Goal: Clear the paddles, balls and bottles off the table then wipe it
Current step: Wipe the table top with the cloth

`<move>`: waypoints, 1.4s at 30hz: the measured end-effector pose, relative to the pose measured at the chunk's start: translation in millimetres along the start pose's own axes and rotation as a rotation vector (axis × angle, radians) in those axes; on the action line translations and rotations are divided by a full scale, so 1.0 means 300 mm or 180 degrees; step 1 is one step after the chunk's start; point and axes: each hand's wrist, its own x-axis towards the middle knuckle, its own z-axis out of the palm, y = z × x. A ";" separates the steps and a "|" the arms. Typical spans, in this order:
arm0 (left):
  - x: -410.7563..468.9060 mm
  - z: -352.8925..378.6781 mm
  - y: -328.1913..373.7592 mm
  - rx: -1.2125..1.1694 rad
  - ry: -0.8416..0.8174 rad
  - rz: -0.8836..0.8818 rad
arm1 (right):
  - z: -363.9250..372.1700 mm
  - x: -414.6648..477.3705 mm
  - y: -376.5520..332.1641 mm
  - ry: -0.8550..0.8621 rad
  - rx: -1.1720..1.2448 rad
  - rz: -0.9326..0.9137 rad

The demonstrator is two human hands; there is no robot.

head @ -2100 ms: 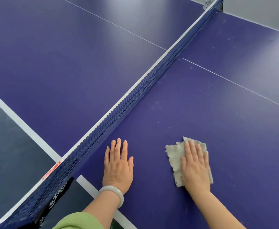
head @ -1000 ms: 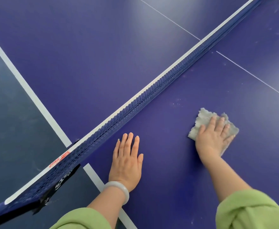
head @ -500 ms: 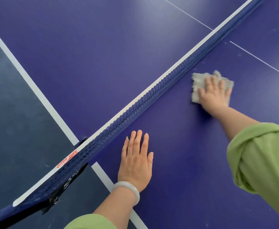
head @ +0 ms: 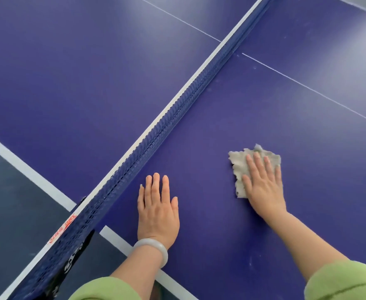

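Table (head: 264,109): it is filling most of the view, purple with thin white lines. The wiping part of the job looks to be going on, since the things to be cleared away are not showing anywhere here.
Rag (head: 239,165): this grey, ragged cloth is lying flat on the table, on the same side of the net as both hands and well apart from the net.
Right hand (head: 264,185): it is pressing down on the rag with straight fingers, a little spread, not curling round it. I think the flat palm is pushing more of the rag onto the table, so it is rubbing a wider strip.
Left hand (head: 158,208): it is lying flat on the bare table near the net, fingers straight and close together, holding nothing. It is probably propping the person up while they are leaning over.
Net (head: 177,105): it is standing across the table, so the rag is reaching one side only.
Bracelet (head: 153,250): this pale ring is sitting on the left wrist.
Hidden: a good part of the rag is hiding under the right hand.
Cut off: the table and the far end of the net are running out of view, and the green sleeves (head: 346,282) are only partly showing.
Hard to make out: the red writing (head: 62,230) on the net is looking too small to read. The pale specks (head: 250,264) by the right arm could be dust or scratches; I cannot tell.
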 end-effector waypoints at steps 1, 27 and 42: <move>0.000 0.000 0.001 -0.0012 0.0008 0.0013 | -0.011 -0.002 0.069 -0.0051 0.0128 0.0773; -0.006 -0.001 -0.010 -0.0273 0.0159 0.0114 | 0.087 -0.519 -0.500 0.0058 0.0263 0.0817; -0.013 -0.011 0.003 -0.0071 0.0096 0.0073 | 0.095 -0.594 -0.339 0.0109 0.0207 0.1368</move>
